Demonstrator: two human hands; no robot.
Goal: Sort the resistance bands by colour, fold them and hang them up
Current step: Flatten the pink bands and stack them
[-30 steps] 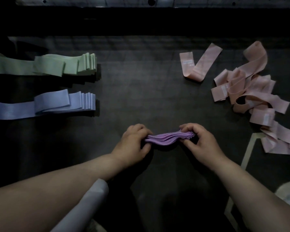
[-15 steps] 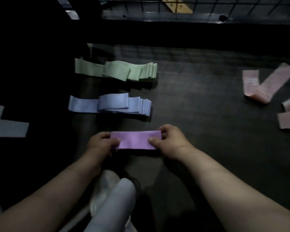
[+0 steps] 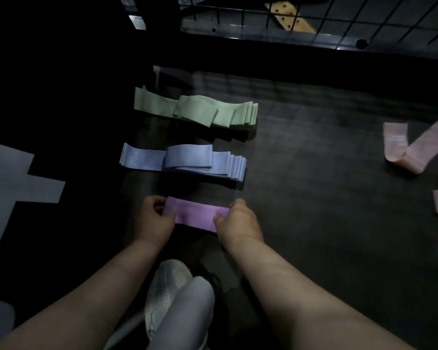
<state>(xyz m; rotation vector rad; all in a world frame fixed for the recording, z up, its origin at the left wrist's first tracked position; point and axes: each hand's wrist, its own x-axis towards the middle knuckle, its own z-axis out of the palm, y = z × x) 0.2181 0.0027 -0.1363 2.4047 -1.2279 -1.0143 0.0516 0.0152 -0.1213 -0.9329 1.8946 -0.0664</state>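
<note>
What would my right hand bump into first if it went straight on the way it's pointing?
Most likely the folded blue bands, lying just beyond the purple bands that your right hand grips, though depth is hard to judge here.

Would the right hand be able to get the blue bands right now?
Probably, but not straight away: the right hand pinches one end of the purple bands, so it must let go first. The blue bands lie just beyond, with nothing in between.

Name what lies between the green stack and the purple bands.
The blue stack lies between the green stack and the purple bands, in the head view.
</note>
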